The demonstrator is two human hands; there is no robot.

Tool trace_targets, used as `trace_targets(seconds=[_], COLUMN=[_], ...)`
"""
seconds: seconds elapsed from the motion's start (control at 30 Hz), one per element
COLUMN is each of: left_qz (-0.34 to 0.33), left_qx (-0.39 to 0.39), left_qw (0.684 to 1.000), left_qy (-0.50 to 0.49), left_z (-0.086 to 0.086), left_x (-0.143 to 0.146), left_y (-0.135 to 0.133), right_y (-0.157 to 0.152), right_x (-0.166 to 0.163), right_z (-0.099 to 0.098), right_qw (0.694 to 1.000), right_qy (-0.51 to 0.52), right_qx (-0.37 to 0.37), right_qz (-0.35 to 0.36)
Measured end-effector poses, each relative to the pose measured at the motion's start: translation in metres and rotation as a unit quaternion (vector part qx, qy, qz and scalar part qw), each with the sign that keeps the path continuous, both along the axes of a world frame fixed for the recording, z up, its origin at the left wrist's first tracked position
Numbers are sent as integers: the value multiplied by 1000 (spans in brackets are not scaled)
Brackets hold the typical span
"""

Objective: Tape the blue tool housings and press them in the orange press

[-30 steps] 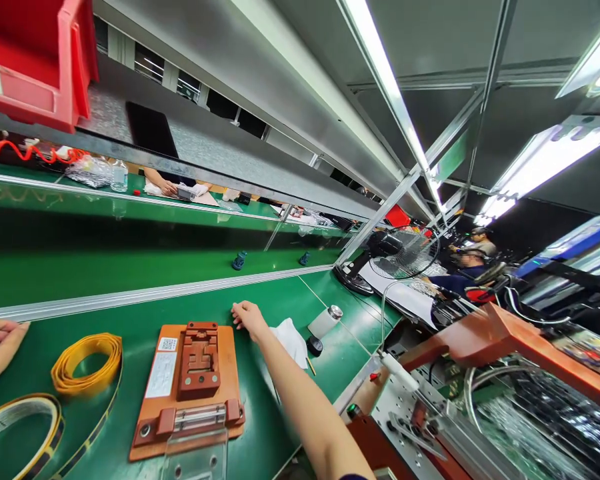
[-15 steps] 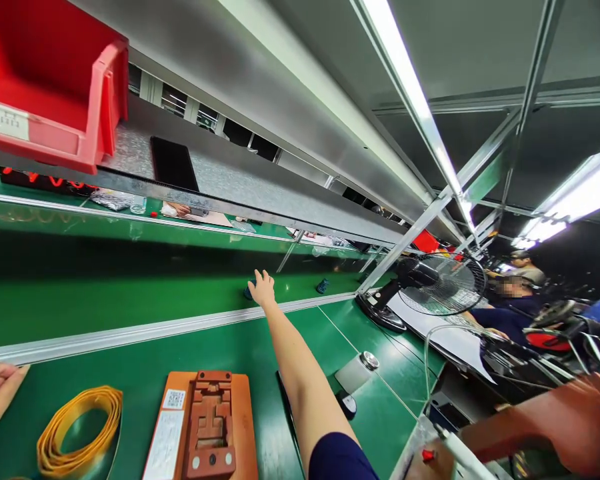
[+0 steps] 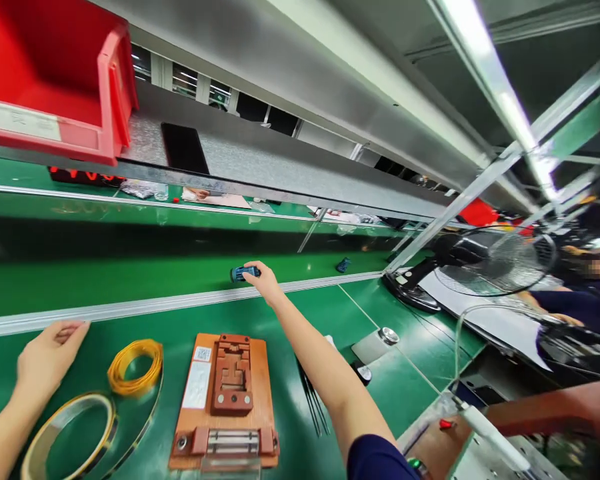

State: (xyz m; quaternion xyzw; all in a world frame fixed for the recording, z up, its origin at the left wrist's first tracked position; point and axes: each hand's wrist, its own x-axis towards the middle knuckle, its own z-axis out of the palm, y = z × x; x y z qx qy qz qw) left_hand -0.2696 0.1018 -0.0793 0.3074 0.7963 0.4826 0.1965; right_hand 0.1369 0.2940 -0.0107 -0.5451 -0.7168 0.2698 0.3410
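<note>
My right hand (image 3: 264, 281) is stretched forward to the base of the green partition, thumb and fingers closed around a small dark-blue ribbed cylinder (image 3: 239, 274). The cylinder lies roughly sideways, its far end pointing left. At the left, my left hand (image 3: 50, 353) hovers over the bench with its fingers curled and pressed together; whether anything is between them I cannot make out. Below it are a roll of yellow tape (image 3: 153, 373) and a larger reel of strip (image 3: 30, 460). Between my arms rests an orange-brown fixture (image 3: 261, 387) with a recessed block and white labels.
A second small blue object (image 3: 343, 265) sits farther right by the partition. Right of my forearm are dark thin tools (image 3: 311, 400), a white bottle with a metal top (image 3: 373, 345) and a black fan (image 3: 420, 293). Overhead, a shelf (image 3: 280, 170) carries a red bin (image 3: 80, 140) and a black phone (image 3: 185, 148).
My right hand has gone from spread fingers beside the blue cylinder to gripping it. The view has shifted, showing more of my left hand, the reel and the fixture's front.
</note>
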Motion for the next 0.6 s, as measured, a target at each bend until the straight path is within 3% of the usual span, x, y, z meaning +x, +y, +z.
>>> trace_targets(seconds=[0.1,0.17,0.23,0.27,0.33,0.37,0.43,0.53,0.6], left_qz=[-81,-165,-256,-295,-312,-304,-279,-249,-246], left_qx=[98,121,115,67,-29,-53,-26,69,81], left_qw=[984,955,861,801,703,678,690,767,793], left_qy=[-122,-214,-424,-516,-639,-667,-667,-588,-551], left_z=[41,65,83,89,95,95,92,86,82], left_x=[48,90,133,152,183,193,208,220,227], left_y=[-21,-41,-60,-69,-83,-89,-96,-102,-104], right_y=[-66,-109,-145,-160,-182,-191,-206,-223,-231], right_x=[-16,-21,-23,-23,-21,-20,-16,-9,-5], right_z=[14,24,33,37,41,42,38,26,18], right_qw=[988,958,922,908,890,889,903,930,939], right_qy=[92,179,230,227,193,176,154,117,73], right_qx=[-18,-33,-28,-23,-14,-7,21,76,91], right_qz=[122,221,311,351,412,423,401,340,323])
